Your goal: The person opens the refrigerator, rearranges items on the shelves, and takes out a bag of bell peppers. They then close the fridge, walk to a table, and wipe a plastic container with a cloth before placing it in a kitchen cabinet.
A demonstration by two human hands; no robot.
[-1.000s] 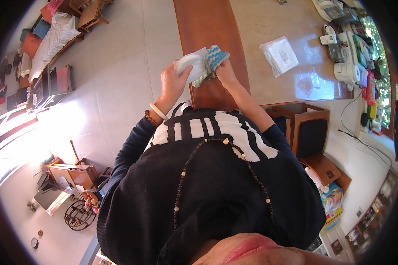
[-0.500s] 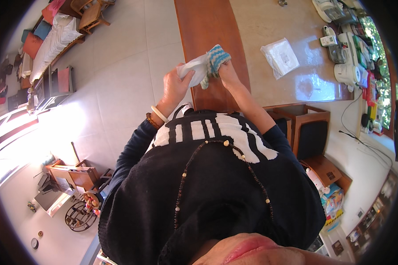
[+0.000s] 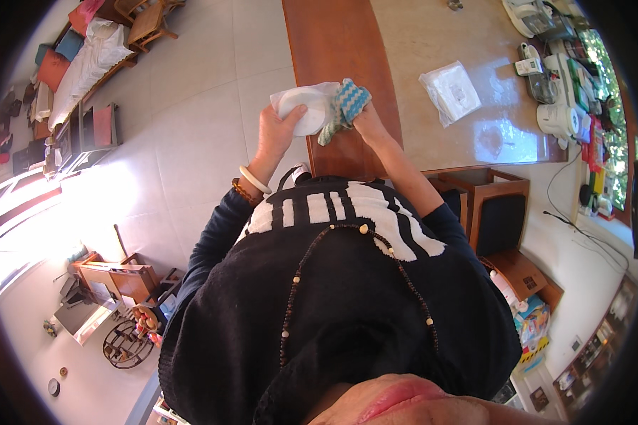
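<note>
Held over the near edge of the brown wooden tabletop (image 3: 347, 42) is a round white dish-like piece (image 3: 309, 113) with a thin white sheet or wrapper around its upper edge. My left hand (image 3: 279, 132) grips it by its left side, thumb across its face. A blue-and-white zigzag cloth (image 3: 350, 100) is bunched in my right hand (image 3: 368, 123), against the dish's right side. The right fingers are mostly hidden by the cloth. Farther right on the table lies a flat white packet (image 3: 452, 93) in clear plastic.
Appliances and containers crowd the table's right end, among them a white rounded appliance (image 3: 557, 120). A wooden chair (image 3: 500, 212) with a dark seat stands at the right, below the table edge. A cushioned bench (image 3: 96, 64) stands far left across the tiled floor.
The white dish has turned so that its round face shows more, and the left thumb lies over it. The cloth has shifted slightly down. Both hands keep their holds.
</note>
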